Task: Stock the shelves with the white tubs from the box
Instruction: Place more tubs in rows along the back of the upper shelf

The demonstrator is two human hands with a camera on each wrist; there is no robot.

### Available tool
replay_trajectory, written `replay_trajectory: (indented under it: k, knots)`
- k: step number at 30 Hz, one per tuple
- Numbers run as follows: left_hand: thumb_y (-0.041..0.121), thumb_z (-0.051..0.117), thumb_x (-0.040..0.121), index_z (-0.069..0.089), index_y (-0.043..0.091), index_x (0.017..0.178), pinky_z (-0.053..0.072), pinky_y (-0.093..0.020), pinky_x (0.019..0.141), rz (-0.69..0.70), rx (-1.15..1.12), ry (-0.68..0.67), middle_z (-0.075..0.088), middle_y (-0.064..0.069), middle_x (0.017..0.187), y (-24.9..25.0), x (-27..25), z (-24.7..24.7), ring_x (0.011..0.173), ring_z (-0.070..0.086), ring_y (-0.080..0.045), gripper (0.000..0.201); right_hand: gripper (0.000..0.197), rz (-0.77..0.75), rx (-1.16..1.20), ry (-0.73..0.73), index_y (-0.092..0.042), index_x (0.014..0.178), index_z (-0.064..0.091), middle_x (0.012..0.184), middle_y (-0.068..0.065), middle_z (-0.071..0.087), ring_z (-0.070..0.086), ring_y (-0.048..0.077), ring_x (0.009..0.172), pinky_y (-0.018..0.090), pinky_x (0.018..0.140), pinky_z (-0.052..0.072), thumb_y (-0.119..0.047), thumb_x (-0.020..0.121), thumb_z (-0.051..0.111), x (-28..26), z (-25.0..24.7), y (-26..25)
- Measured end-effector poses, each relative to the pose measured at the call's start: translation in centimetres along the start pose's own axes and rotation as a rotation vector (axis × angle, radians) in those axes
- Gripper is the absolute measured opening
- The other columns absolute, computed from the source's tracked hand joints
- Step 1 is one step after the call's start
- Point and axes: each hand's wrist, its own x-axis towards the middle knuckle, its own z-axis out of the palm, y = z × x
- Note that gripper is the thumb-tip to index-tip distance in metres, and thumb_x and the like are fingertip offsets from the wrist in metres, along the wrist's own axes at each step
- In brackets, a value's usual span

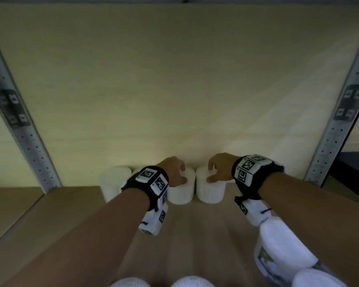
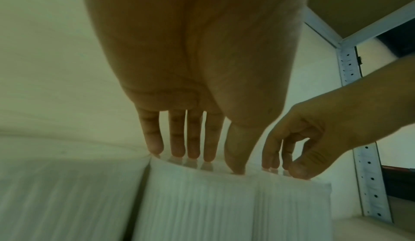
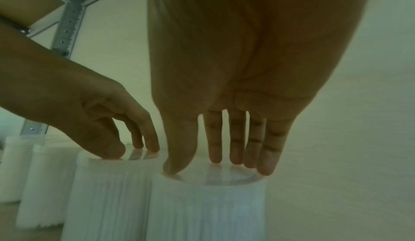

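Note:
Two white ribbed tubs stand side by side at the back of the wooden shelf (image 1: 71, 214). My left hand (image 1: 182, 172) (image 2: 206, 161) hovers over the left tub (image 1: 181, 193) (image 2: 197, 200), straight fingers and thumb touching its flat lid. My right hand (image 1: 210, 172) (image 3: 211, 166) does the same on the right tub (image 1: 210, 193) (image 3: 209, 205). Neither hand wraps a tub's side. A third tub (image 1: 114, 183) stands left of the pair against the back wall, and another is partly hidden behind my left wrist.
Perforated metal uprights (image 1: 19, 131) (image 1: 340, 121) frame the bay on both sides. More white tubs lie close to me at the bottom edge (image 1: 192, 281), and a labelled one (image 1: 284, 249) sits under my right forearm. The pale back wall is just behind the row.

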Motion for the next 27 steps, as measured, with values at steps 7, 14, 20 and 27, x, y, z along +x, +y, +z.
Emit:
replay_trajectory:
  k: [7, 14, 20, 27]
  knots:
    - [0.036, 0.059, 0.090, 0.049, 0.010, 0.134, 0.040, -0.034, 0.105, 0.016, 0.010, 0.028, 0.043, -0.011, 0.141, 0.0, 0.1, 0.3, 0.128, 0.046, -0.027, 0.051, 0.052, 0.009, -0.021, 0.008, -0.006, 0.126, 0.052, 0.134, 0.012, 0.049, 0.050, 0.027, 0.121, 0.032, 0.095, 0.042, -0.038, 0.087, 0.065, 0.5, 0.2, -0.3]
    - [0.034, 0.060, 0.090, 0.050, 0.010, 0.133, 0.039, -0.033, 0.103, 0.017, -0.004, 0.057, 0.043, -0.010, 0.140, 0.1, -0.1, 0.5, 0.127, 0.046, -0.027, 0.050, 0.049, -0.003, -0.016, 0.016, -0.008, 0.125, 0.052, 0.133, 0.011, 0.049, 0.050, 0.027, 0.120, 0.033, 0.096, 0.042, -0.035, 0.086, 0.067, 0.3, 0.4, -0.1]
    - [0.033, 0.060, 0.091, 0.050, 0.011, 0.133, 0.037, -0.032, 0.103, 0.019, -0.004, 0.065, 0.043, -0.010, 0.139, 0.1, -0.2, 0.6, 0.127, 0.045, -0.026, 0.048, 0.047, -0.035, -0.028, -0.022, -0.012, 0.128, 0.053, 0.136, 0.008, 0.047, 0.049, 0.025, 0.122, 0.031, 0.099, 0.041, -0.023, 0.086, 0.068, -0.1, -0.1, 0.1]
    - [0.033, 0.060, 0.091, 0.050, 0.011, 0.132, 0.038, -0.033, 0.104, 0.016, -0.006, 0.056, 0.043, -0.010, 0.138, -0.1, -0.1, 0.6, 0.127, 0.045, -0.027, 0.048, 0.047, -0.064, 0.012, -0.055, -0.017, 0.134, 0.052, 0.143, 0.005, 0.044, 0.046, 0.024, 0.129, 0.032, 0.101, 0.042, -0.011, 0.088, 0.061, 0.0, -0.8, -0.1]
